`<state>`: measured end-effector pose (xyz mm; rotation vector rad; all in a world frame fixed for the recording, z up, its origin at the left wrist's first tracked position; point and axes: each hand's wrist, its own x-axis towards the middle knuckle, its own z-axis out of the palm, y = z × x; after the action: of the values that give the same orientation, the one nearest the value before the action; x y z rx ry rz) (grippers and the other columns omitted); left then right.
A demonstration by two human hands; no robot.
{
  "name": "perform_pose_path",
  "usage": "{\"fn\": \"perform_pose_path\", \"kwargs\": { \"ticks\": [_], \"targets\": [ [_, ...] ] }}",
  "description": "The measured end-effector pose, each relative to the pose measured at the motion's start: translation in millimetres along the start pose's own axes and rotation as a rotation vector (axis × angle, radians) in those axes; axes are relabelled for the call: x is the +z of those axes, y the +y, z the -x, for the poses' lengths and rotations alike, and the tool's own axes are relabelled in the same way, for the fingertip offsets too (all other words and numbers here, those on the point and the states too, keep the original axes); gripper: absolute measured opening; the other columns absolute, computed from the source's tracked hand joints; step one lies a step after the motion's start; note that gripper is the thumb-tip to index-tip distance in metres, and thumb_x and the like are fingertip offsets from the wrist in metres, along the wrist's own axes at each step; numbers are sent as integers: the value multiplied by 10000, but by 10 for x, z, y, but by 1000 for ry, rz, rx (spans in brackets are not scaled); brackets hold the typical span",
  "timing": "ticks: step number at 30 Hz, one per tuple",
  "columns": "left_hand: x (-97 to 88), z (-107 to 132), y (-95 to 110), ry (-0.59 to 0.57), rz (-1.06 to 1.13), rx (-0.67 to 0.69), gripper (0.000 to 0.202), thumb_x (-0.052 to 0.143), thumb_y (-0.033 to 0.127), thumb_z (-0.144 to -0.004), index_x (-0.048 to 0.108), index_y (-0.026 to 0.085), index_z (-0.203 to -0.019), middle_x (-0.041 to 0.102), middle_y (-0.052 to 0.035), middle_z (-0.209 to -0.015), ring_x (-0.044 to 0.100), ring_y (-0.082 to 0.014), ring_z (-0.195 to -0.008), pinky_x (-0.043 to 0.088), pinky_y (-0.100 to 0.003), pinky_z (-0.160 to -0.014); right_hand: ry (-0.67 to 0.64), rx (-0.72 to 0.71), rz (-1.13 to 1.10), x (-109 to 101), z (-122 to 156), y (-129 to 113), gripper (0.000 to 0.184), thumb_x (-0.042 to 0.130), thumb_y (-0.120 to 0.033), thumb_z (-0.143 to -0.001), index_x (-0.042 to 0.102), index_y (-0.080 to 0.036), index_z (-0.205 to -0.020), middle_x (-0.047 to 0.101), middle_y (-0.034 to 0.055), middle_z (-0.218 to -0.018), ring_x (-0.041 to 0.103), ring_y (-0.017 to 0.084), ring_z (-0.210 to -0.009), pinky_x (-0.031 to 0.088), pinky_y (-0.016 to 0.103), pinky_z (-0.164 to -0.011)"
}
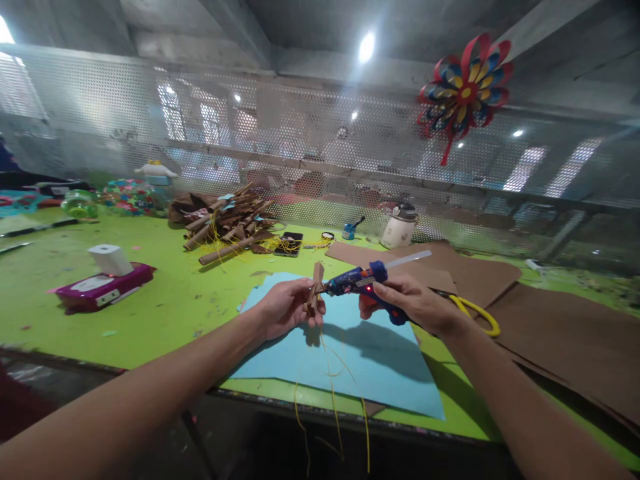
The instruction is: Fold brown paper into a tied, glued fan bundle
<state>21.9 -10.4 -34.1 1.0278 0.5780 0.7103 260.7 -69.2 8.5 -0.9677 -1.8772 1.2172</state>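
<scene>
My left hand (286, 305) is closed round a small brown paper roll (315, 288), held upright above a light blue sheet (350, 353). Thin yellow strands (334, 380) hang down from the roll past the table edge. My right hand (411, 301) grips a blue glue gun (363, 283) with a white glue stick poking out of its back. The gun's nozzle touches the top part of the roll. A small red light glows on the gun.
Yellow-handled scissors (477, 311) lie just right of my right hand on brown paper sheets (565, 333). A heap of brown paper rolls (230, 227), a phone (289, 243), a white jar (399, 227) and a magenta wipes pack (103, 287) stand on the green table (170, 300). A paper pinwheel (465, 87) hangs on the mesh wall.
</scene>
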Motion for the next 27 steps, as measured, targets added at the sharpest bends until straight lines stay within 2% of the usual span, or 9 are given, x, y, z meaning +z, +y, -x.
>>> {"fn": "perform_pose_path", "kwargs": {
  "ticks": [3,10,20,27],
  "targets": [
    [-4,1,3,-21,-9,4,154,408,238,-873,481,114,-817,638,-119,-644,629,-191,-503,474,-253,-450,12,8,-37,15,-18,15,382,514,-482,-847,658,-128,-847,669,86,-807,645,182,-759,493,331,-746],
    [-37,-16,-2,-53,-39,-1,160,394,240,-885,483,115,-842,652,-119,-641,626,-188,-480,462,-241,-407,87,14,27,20,-18,6,369,517,-477,-844,654,-135,-823,651,78,-782,634,167,-713,486,308,-695],
    [-49,-23,-11,-72,-24,-7,149,413,231,-874,489,114,-821,657,-115,-613,608,-177,-431,437,-229,-374,62,-5,-17,-2,-31,77,359,517,-471,-845,629,-130,-837,606,65,-776,618,162,-703,488,329,-708],
    [-33,-11,-3,-40,-46,-18,139,414,203,-862,498,109,-804,645,-112,-591,588,-158,-401,408,-203,-343,43,-14,73,11,-16,15,378,482,-476,-863,623,-137,-770,606,63,-721,601,156,-685,467,306,-674]
  ]
}}
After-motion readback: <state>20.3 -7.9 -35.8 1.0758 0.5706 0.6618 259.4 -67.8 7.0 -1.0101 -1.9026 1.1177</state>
